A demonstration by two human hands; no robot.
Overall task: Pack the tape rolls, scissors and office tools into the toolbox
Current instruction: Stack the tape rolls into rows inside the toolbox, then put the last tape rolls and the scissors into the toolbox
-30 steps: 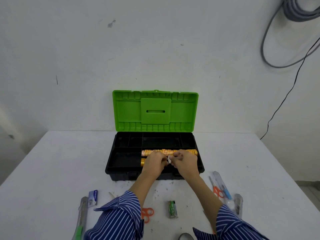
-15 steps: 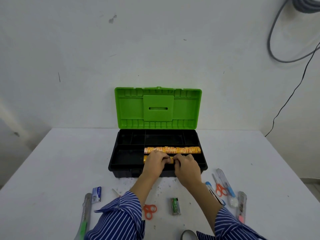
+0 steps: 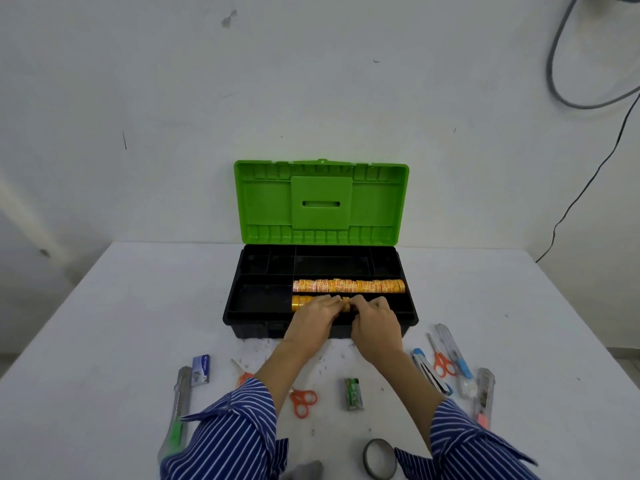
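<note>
Gripping a short stack of gold tape rolls [image 3: 301, 303] from either end, the left hand [image 3: 313, 318] and right hand [image 3: 375, 322] hold it in the toolbox [image 3: 242, 317] front compartment — a longer tape row [image 3: 348, 285] lies just behind. Along the desk's [image 3: 104, 323] near edge lie orange scissors [image 3: 302, 402], cutters and a dark tape ring [image 3: 379, 459].

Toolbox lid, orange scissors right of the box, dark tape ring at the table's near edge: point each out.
Toolbox lid [image 3: 322, 202]: head view, on the raised centre panel.
Orange scissors [image 3: 442, 366]: head view, on the orange handles.
Dark tape ring [image 3: 367, 457]: head view, on the ring's left wall.
</note>
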